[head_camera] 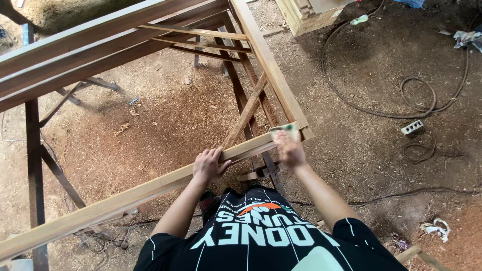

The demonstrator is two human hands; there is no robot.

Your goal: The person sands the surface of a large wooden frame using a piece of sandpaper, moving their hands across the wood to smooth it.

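So the left hand [210,165] is wrapped over the near rail of a big pale wooden rectangular frame [150,188], fingers curled round its top edge. The right hand [289,150] is pressed flat on a small green-backed sanding pad [285,131] right at the frame's near right corner, and it's blurry. The frame sits up on dark wooden trestles [35,165]. Underneath it's a sawdust-covered dirt floor [165,115], with a black cable [401,100] and a white power strip [412,127] off to the right.
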